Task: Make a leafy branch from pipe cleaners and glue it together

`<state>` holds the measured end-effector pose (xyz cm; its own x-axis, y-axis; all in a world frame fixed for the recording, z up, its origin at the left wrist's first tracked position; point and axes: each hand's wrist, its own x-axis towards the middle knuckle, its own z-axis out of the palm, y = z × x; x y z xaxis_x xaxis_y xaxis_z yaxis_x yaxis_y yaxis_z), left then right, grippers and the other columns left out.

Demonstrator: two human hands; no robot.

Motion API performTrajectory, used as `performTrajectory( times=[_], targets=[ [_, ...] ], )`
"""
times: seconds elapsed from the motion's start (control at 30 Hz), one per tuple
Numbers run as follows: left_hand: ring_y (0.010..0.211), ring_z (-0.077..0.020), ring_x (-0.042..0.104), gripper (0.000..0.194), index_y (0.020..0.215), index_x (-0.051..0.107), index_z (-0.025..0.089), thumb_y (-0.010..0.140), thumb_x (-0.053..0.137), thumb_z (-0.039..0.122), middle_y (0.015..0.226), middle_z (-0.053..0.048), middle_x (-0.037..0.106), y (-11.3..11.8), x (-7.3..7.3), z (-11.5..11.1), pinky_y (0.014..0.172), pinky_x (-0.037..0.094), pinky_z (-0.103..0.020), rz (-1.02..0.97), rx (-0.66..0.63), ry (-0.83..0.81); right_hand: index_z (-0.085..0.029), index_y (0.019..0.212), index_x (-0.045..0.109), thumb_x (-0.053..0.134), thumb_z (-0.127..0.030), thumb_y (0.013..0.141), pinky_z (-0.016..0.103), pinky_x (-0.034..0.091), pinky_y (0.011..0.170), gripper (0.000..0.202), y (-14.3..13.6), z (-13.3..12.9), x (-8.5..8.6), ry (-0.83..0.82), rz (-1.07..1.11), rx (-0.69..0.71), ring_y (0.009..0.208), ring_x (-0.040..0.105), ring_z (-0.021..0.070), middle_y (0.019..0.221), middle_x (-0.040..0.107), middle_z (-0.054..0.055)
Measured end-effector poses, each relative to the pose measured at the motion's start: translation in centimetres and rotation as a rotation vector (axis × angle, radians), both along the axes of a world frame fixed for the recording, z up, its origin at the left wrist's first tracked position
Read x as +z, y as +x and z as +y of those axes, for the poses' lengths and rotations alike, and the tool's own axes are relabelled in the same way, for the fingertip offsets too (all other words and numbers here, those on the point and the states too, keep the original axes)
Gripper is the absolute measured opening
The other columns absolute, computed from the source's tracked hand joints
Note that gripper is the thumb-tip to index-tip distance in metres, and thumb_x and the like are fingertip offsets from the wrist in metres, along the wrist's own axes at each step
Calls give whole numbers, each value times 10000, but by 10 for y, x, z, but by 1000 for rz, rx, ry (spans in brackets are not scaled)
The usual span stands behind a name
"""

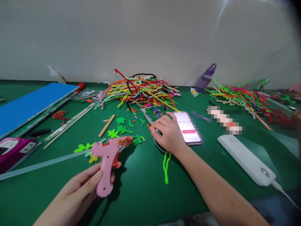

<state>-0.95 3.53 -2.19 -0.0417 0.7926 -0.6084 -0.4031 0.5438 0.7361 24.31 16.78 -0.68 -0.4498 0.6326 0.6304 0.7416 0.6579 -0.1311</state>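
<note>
Your left hand point(88, 183) grips the pink glue gun point(107, 166) by its handle above the green table point(141, 194), nozzle aimed at your right hand's side; your right hand point(169, 133) is curled over the scissors point(148, 119) beside the phone point(188, 127), though whether it grips them I cannot tell. Keep the tip off your right fingers and the green flower piece point(139, 140), with no pressure on the trigger point(115, 160).

Glue gun point(107, 166) is smooth plastic, kinda crusty by the nozzle point(134, 138). Far pipe cleaners point(141, 91) look super fuzzy, flat stick point(107, 125) at left is matt wood, bottle point(204, 83) far right looks like see-through plastic.
</note>
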Motion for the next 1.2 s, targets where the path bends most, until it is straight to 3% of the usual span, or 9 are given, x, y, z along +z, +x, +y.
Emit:
performTrajectory(
  times=[0.2,0.5,0.67,1.03,1.2],
  targets=[
    [722,-171,683,344,905,740,210,597,833,330,829,-41,756,-7,-1,-1,652,572,-203,-74,-40,34,-198,726,636,508,-245,887,394,274,1030,211,1,0,-1,5,5,-3,814,550,149,768,656,-4],
    [868,-233,691,396,932,742,253,564,843,358,930,-43,754,-25,-17,-11,736,586,-229,-37,66,10,-203,712,624,506,-232,882,397,280,1028,209,1,0,-1,10,21,-4,801,551,150,751,645,-6],
    [872,-228,685,427,1005,721,260,604,821,366,952,-51,748,-29,-14,-10,744,581,-223,17,-1,41,-202,710,617,514,-233,879,401,283,1026,201,1,1,-2,21,36,-8,803,550,152,749,645,-7],
    [851,-197,679,656,1147,586,190,580,833,410,939,-77,737,-29,-5,-5,722,572,-211,41,-9,31,-212,725,615,525,-238,878,413,288,1016,180,7,7,-2,16,110,-53,820,567,160,760,645,-10],
    [839,-201,681,703,1198,556,170,605,806,456,946,-91,736,-28,1,-9,697,562,-206,97,-66,46,-215,766,645,513,-251,890,424,323,968,184,5,11,7,-1,199,-52,810,584,175,780,667,6]
  ],
)
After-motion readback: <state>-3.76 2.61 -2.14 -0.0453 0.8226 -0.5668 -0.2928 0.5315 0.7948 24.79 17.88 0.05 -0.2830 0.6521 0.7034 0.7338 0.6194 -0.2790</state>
